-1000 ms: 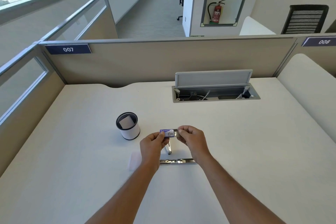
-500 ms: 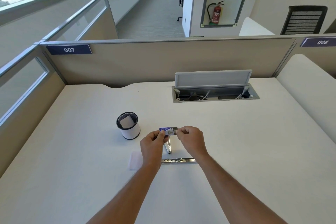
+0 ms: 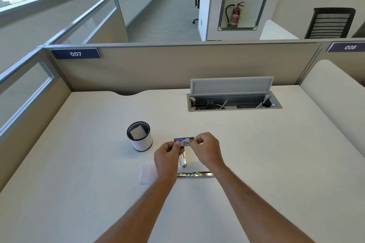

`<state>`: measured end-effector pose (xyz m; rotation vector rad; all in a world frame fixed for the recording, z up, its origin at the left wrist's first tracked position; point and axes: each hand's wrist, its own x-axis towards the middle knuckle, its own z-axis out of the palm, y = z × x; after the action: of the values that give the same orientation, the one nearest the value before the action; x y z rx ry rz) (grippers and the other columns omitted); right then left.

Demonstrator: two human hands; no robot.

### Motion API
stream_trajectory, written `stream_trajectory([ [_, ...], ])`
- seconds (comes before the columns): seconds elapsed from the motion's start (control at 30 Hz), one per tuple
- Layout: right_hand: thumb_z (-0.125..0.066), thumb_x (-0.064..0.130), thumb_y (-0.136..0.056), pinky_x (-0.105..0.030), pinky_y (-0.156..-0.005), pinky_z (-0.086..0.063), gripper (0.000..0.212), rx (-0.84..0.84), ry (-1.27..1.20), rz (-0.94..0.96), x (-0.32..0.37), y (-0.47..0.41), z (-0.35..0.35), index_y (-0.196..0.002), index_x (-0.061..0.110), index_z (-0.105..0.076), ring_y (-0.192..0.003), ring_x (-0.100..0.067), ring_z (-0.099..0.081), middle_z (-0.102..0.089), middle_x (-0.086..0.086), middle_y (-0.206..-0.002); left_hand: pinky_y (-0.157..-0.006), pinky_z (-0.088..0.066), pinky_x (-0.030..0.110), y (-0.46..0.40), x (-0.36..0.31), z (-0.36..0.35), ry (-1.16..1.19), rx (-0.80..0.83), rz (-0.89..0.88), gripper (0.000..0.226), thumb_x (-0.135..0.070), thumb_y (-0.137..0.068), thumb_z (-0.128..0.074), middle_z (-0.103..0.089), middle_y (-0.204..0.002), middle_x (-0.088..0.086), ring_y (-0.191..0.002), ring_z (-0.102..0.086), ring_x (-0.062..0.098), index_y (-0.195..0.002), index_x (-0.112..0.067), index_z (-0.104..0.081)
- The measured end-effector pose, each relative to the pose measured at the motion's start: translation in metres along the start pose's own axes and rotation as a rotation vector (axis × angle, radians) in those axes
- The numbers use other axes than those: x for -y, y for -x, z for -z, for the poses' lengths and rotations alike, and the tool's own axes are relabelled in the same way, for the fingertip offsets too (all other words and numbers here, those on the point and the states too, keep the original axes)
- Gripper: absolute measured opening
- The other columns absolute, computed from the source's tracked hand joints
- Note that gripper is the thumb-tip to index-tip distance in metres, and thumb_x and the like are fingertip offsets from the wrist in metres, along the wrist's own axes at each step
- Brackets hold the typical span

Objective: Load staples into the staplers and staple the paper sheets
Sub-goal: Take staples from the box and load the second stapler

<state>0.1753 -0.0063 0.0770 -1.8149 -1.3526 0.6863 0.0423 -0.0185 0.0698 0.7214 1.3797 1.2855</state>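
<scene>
A small blue and grey staple box (image 3: 182, 141) is held just above the desk between both hands. My left hand (image 3: 167, 155) pinches its left end. My right hand (image 3: 206, 149) pinches its right end, where a grey inner part shows. Under the hands lies an opened metal stapler: one arm (image 3: 195, 174) lies flat along the desk, the other arm (image 3: 182, 160) angles away from me. A small stack of white paper sheets (image 3: 148, 173) lies on the desk left of my left wrist.
A black mesh and white pen cup (image 3: 139, 136) stands left of the hands with a white card inside. An open cable hatch (image 3: 234, 102) is set in the desk at the back right. Beige partitions (image 3: 177, 67) border the white desk (image 3: 276, 154).
My right hand's fingers have shifted slightly at the box's right end. The box and stapler stay where they were.
</scene>
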Motion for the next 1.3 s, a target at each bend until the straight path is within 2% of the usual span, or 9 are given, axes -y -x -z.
stream_trajectory([
  [0.13, -0.069, 0.013, -0.08, -0.009, -0.067, -0.041, 0.012, -0.052, -0.011, 0.114, -0.002, 0.003, 0.002, -0.074, 0.02, -0.063, -0.08, -0.003, -0.059, -0.063, 0.003, -0.09, -0.078, -0.06, 0.027, -0.002, -0.001, -0.002, 0.022, -0.005, 0.016, 0.014, -0.007, -0.095, -0.065, -0.075, -0.085, 0.015, -0.079, -0.074, 0.019, -0.09, 0.001, -0.074],
  [0.33, -0.07, 0.006, -0.082, -0.009, -0.062, -0.051, 0.008, -0.173, -0.036, 0.272, -0.006, 0.005, 0.0, -0.083, 0.014, -0.07, -0.083, -0.007, -0.058, -0.059, 0.002, -0.091, -0.081, -0.06, 0.031, -0.003, 0.002, -0.002, 0.024, -0.007, 0.043, 0.013, -0.008, -0.094, -0.066, -0.076, -0.083, 0.014, -0.079, -0.075, 0.02, -0.09, 0.001, -0.074],
  [0.43, -0.067, 0.009, -0.084, -0.009, -0.068, -0.047, 0.011, -0.191, -0.197, 0.116, -0.002, 0.003, 0.006, -0.077, 0.018, -0.066, -0.085, -0.004, -0.062, -0.067, 0.005, -0.087, -0.079, -0.06, 0.029, -0.004, 0.002, -0.001, 0.048, -0.02, 0.077, 0.014, -0.007, -0.095, -0.065, -0.075, -0.084, 0.014, -0.077, -0.075, 0.018, -0.089, 0.002, -0.073],
  [0.57, -0.063, 0.019, -0.082, -0.031, -0.07, -0.054, 0.009, -0.166, -0.319, -0.176, -0.017, -0.009, 0.014, -0.077, 0.016, -0.068, -0.078, -0.019, -0.07, -0.073, 0.001, -0.076, -0.077, -0.059, 0.028, -0.007, 0.002, 0.003, 0.119, -0.031, 0.159, 0.012, -0.006, -0.096, -0.065, -0.076, -0.087, 0.015, -0.076, -0.075, 0.019, -0.09, 0.003, -0.071],
  [0.87, -0.049, 0.009, -0.09, -0.033, -0.074, -0.047, 0.015, 0.108, 0.414, -0.202, -0.082, -0.001, 0.007, -0.08, 0.016, -0.058, -0.09, -0.027, -0.065, -0.073, -0.005, -0.092, -0.074, -0.058, 0.027, -0.007, 0.003, 0.005, 0.198, -0.049, 0.273, 0.007, -0.003, -0.096, -0.063, -0.075, -0.093, 0.018, -0.078, -0.074, 0.023, -0.093, 0.003, -0.066],
  [1.0, -0.046, 0.009, -0.094, -0.027, -0.07, -0.036, 0.018, 0.178, 0.54, -0.124, -0.092, 0.007, 0.002, -0.094, 0.01, -0.063, -0.096, -0.026, -0.063, -0.067, -0.008, -0.098, -0.073, -0.06, 0.028, -0.008, 0.002, 0.006, 0.22, -0.04, 0.312, 0.005, 0.0, -0.096, -0.062, -0.074, -0.092, 0.019, -0.076, -0.074, 0.023, -0.095, 0.004, -0.064],
  [1.1, -0.044, 0.006, -0.093, -0.028, -0.062, -0.032, 0.025, 0.162, 0.573, -0.11, -0.086, 0.009, 0.005, -0.073, 0.019, -0.054, -0.082, -0.026, -0.058, -0.057, -0.003, -0.084, -0.075, -0.059, 0.03, -0.01, 0.003, 0.007, 0.222, -0.032, 0.311, 0.004, 0.0, -0.096, -0.061, -0.073, -0.094, 0.02, -0.077, -0.074, 0.024, -0.096, 0.004, -0.064],
  [1.2, -0.048, 0.007, -0.09, -0.026, -0.051, -0.032, 0.038, 0.033, 0.268, -0.125, -0.062, 0.008, 0.006, -0.056, 0.024, -0.042, -0.063, -0.02, -0.048, -0.046, 0.003, -0.06, -0.076, -0.06, 0.031, -0.01, 0.005, 0.008, 0.195, -0.037, 0.283, 0.007, -0.001, -0.096, -0.062, -0.074, -0.095, 0.02, -0.075, -0.074, 0.023, -0.101, 0.004, -0.062],
  [1.3, -0.063, 0.017, -0.093, -0.027, -0.071, -0.059, 0.019, 0.066, -0.462, -0.322, -0.03, 0.009, 0.009, -0.078, 0.017, -0.075, -0.066, -0.013, -0.065, -0.07, -0.004, -0.073, -0.076, -0.06, 0.032, -0.01, 0.008, 0.005, 0.137, -0.037, 0.234, 0.013, -0.003, -0.095, -0.064, -0.075, -0.095, 0.02, -0.076, -0.075, 0.024, -0.107, 0.0, -0.061],
])
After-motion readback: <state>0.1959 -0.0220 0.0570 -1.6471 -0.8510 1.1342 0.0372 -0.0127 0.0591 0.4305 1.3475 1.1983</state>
